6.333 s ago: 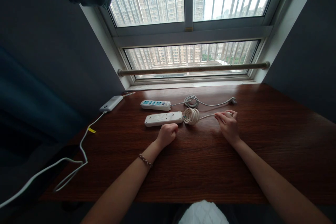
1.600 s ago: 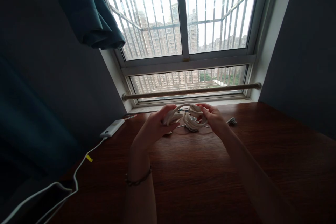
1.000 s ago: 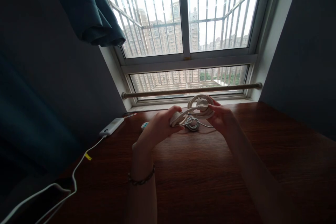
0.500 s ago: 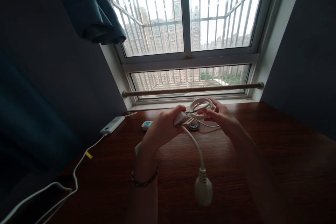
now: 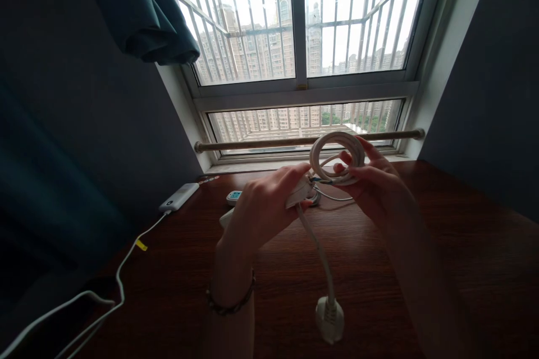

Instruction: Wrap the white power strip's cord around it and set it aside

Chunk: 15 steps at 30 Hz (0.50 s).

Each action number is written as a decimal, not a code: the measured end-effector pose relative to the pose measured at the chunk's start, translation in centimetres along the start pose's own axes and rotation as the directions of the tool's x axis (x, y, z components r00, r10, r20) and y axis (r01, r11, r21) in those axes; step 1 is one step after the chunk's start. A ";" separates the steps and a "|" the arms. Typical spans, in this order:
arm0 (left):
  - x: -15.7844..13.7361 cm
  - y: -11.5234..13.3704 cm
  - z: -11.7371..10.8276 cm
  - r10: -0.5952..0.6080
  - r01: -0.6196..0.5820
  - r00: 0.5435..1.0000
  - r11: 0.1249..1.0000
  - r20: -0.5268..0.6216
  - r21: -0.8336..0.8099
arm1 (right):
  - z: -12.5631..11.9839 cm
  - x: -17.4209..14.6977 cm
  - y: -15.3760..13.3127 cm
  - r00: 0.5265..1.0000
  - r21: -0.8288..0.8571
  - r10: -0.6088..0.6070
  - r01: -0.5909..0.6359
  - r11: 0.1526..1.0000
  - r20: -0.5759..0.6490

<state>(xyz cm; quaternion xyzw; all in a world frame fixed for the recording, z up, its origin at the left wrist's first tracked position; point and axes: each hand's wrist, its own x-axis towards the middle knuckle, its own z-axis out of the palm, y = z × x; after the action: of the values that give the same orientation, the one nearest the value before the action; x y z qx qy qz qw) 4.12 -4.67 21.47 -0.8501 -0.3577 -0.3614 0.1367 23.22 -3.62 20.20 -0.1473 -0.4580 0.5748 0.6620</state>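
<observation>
My left hand (image 5: 269,196) is closed around the end of a white power strip (image 5: 300,192), most of it hidden by the palm. A white piece (image 5: 226,219) shows beyond my left wrist; I cannot tell whether it belongs to the strip. In the fingers of my right hand (image 5: 377,179) is a coiled white power cord (image 5: 316,151), its loops tilted up toward me. A dark blue tie (image 5: 322,180) crosses the bottom of the coil. From under my left hand a length of cord hangs down to a white plug (image 5: 329,320), dangling above the brown wooden tabletop (image 5: 290,269).
Behind the hands lies a thin grey cable (image 5: 334,197). A white remote control (image 5: 234,197) rests left of them. Farther left is a white box-shaped device (image 5: 180,197) with a white cable (image 5: 122,275). A rail (image 5: 261,145) crosses the window; a blue curtain (image 5: 155,28) hangs left.
The coil has risen, moved right and tilted more upright, so its ring faces me. Both hands have shifted slightly right, and the hanging plug has swung and turned.
</observation>
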 end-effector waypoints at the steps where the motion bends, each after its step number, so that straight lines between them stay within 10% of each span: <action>1: 0.0 0.1 0.0 -0.004 0.005 1.000 1.000 -0.018 0.007 | 0.2 -0.1 -0.1 0.999 -0.004 -0.039 0.039 0.999 0.003; 15: 0.6 0.8 2.2 -0.090 0.168 0.930 0.967 -0.355 0.193 | 2.2 -1.4 1.3 0.986 -0.360 -0.146 0.109 0.927 -0.076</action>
<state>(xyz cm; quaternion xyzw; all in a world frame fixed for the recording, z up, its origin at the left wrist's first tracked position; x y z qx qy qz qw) 6.12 -3.81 20.35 -0.7281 -0.4216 -0.4705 0.2660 20.80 -5.19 19.81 -0.2631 -0.5284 0.4303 0.6829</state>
